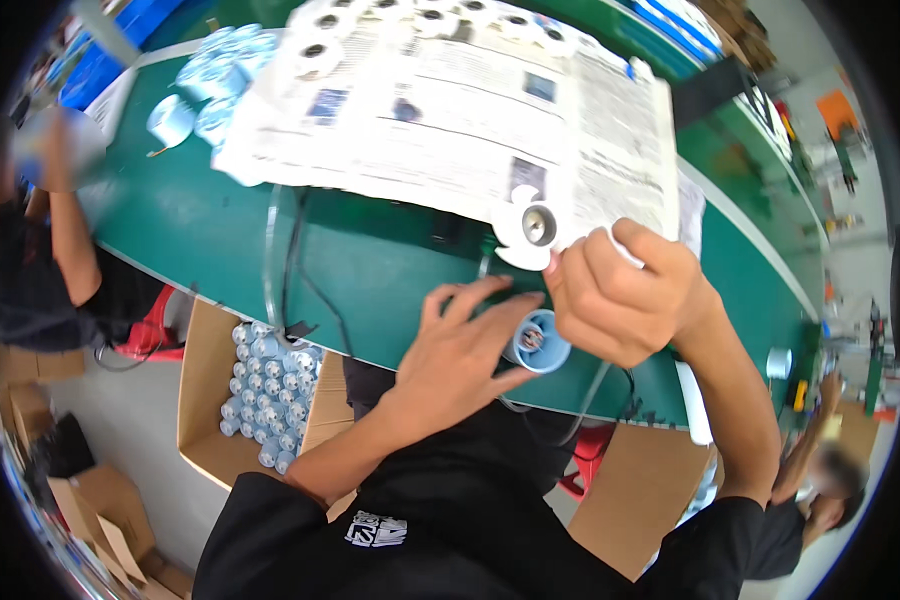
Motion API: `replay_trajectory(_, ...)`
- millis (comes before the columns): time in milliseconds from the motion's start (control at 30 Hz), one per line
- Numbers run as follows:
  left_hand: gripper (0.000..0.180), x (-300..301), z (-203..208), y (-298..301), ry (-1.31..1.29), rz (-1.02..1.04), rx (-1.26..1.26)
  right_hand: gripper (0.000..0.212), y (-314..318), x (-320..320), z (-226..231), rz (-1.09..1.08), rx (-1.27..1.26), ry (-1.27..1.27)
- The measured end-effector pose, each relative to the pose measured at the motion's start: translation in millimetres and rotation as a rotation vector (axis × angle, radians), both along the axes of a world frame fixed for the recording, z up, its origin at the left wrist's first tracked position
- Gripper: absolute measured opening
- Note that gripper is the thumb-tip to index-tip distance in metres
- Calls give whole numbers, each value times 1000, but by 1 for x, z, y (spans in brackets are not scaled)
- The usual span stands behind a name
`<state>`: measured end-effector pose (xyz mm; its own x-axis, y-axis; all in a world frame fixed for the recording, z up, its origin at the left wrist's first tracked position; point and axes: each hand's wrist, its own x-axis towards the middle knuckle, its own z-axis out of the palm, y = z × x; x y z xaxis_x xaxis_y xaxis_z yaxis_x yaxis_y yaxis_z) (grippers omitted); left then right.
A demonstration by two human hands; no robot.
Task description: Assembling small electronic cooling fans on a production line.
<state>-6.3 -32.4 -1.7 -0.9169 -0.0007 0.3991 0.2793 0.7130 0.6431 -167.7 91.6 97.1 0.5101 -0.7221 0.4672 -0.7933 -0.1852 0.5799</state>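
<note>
My left hand is curled around a light-blue cup-shaped housing at the table's near edge. The housing's open end faces up, showing small metal and reddish parts inside. To its upper right, my right hand is closed in a fist. Its thumb side meets the edge of a white lobed part with a round metal centre, which appears pinched there. A sliver of white also shows between the curled fingers; what it belongs to is hidden.
Newspaper covers part of the green table, with several white round parts along its far side. Light-blue housings are piled at far left. A carton of similar pieces stands below. Cables hang off the edge; other people work at both sides.
</note>
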Motion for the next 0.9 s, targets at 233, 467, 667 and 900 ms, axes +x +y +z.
replay_trajectory(233,59,-3,5,5,-62,36,-3,7,54,28,-17,-171,-25,-114)
replay_trajectory(467,64,-4,5,5,-56,9,12,6,77,82,-19,-491,-291,-1161)
replay_trajectory(667,66,-4,1,4,-62,3,3,9,59,94,-32,-704,-46,-2488)
replay_trajectory(900,64,-4,3,5,-87,14,5,9,55,90,-36,-841,71,-2241)
